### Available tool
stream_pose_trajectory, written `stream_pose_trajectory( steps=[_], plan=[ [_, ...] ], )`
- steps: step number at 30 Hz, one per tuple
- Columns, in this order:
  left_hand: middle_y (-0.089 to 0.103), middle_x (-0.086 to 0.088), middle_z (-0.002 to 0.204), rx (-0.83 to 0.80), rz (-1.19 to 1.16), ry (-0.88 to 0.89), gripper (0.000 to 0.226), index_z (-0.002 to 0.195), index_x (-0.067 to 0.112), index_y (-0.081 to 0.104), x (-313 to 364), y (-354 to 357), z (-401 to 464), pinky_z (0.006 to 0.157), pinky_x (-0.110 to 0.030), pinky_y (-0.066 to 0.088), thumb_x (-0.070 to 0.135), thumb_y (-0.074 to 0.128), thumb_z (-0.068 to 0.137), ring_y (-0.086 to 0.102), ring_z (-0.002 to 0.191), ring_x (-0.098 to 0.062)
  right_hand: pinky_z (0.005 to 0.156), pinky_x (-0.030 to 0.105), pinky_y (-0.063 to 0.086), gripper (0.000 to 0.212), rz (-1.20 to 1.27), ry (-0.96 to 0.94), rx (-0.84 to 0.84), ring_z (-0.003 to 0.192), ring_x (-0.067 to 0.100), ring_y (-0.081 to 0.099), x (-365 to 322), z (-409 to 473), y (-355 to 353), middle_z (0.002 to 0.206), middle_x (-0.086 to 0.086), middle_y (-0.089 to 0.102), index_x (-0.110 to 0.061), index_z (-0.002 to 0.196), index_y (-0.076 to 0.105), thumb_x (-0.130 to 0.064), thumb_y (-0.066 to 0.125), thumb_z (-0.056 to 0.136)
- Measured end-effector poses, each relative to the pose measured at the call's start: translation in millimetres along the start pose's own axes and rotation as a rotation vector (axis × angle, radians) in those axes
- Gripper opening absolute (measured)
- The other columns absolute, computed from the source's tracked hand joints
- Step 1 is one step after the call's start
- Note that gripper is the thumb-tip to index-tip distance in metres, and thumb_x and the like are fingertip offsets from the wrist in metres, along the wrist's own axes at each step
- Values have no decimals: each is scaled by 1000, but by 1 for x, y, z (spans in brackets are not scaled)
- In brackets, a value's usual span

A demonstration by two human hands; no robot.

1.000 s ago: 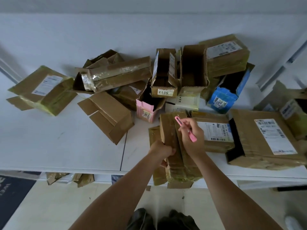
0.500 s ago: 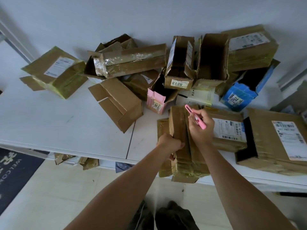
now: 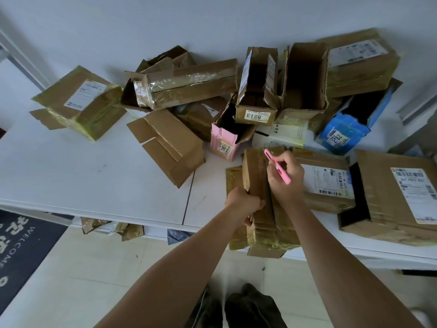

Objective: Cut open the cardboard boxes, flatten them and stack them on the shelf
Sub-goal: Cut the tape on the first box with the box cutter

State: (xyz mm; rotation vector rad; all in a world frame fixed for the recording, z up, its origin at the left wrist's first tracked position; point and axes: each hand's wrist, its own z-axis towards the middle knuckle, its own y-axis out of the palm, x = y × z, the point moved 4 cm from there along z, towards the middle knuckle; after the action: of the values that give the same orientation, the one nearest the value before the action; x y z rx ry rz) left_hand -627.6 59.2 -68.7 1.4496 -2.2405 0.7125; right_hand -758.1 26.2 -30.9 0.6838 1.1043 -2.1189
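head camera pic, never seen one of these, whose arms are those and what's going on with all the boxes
The camera sits on a person's head and looks down, so the two bare arms are the wearer's own. A white table carries many cardboard boxes, some open, some taped shut. The left hand grips the tall taped box at the table's near edge. The right hand holds a pink cutter in its fingers, tip on top of that box. Behind it stand a pink box and a blue box.

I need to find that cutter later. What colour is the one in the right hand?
Pink cutter, in the right hand; head view.
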Motion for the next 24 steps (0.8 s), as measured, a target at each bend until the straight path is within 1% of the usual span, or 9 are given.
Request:
stream_pose_trajectory(
  steps=[6,7,10,12,15,17,19,22,24],
  plan=[
    [66,-10,107,43,5,56,40,122,10,58,-1,0,-1,69,-42,63,18,74,87,71,86,-30,53,37,43,7,-5,50,-63,61,31,54,1,-5,-3,70,19,57,9,81,57,10,64,83],
    [66,-10,107,48,4,67,41,123,10,57,-1,0,-1,68,-42,63,18,73,87,71,86,-30,52,36,43,8,-5,42,-65,60,31,53,0,-7,-4,69,19,56,8,80,57,10,64,83],
    [67,-9,107,60,1,80,42,125,12,57,-2,0,-1,67,-41,63,19,74,87,71,86,-28,50,28,38,10,-1,26,-66,55,25,50,0,-13,-8,65,16,54,6,77,56,11,64,82],
    [67,-9,107,63,-2,77,42,125,12,58,-2,0,-1,67,-41,63,20,74,86,71,84,-29,49,28,36,12,32,73,-91,52,21,47,3,-20,-10,62,12,51,4,76,54,8,62,84],
    [68,-10,106,62,-6,67,39,122,12,59,-2,-1,-1,69,-43,63,19,74,86,72,84,-30,51,26,33,15,82,141,-137,53,15,44,4,-32,-13,60,4,47,-3,74,52,-1,57,88],
    [68,-10,106,63,-14,68,37,121,12,60,-2,-1,-1,70,-44,63,19,74,87,72,85,-30,51,24,34,17,96,169,-129,54,14,45,2,-39,-17,60,3,48,-6,74,52,1,57,89],
    [68,-9,106,70,-14,75,36,121,12,61,-2,-1,-2,71,-44,63,21,72,88,72,84,-29,48,22,34,20,102,175,-117,52,14,45,-2,-45,-22,58,5,48,-6,73,52,5,57,89],
    [68,-8,103,104,31,112,37,121,13,59,-2,0,-2,68,-40,63,32,68,91,72,79,-26,47,25,33,23,131,210,-123,52,18,45,-6,-56,-30,57,7,47,-4,71,51,8,57,89],
    [68,-7,101,125,50,137,39,122,13,58,-2,0,-1,66,-38,63,36,67,92,72,77,-24,46,26,34,22,137,203,-122,50,15,45,-10,-65,-36,57,6,47,-4,71,50,5,56,90]
  ],
)
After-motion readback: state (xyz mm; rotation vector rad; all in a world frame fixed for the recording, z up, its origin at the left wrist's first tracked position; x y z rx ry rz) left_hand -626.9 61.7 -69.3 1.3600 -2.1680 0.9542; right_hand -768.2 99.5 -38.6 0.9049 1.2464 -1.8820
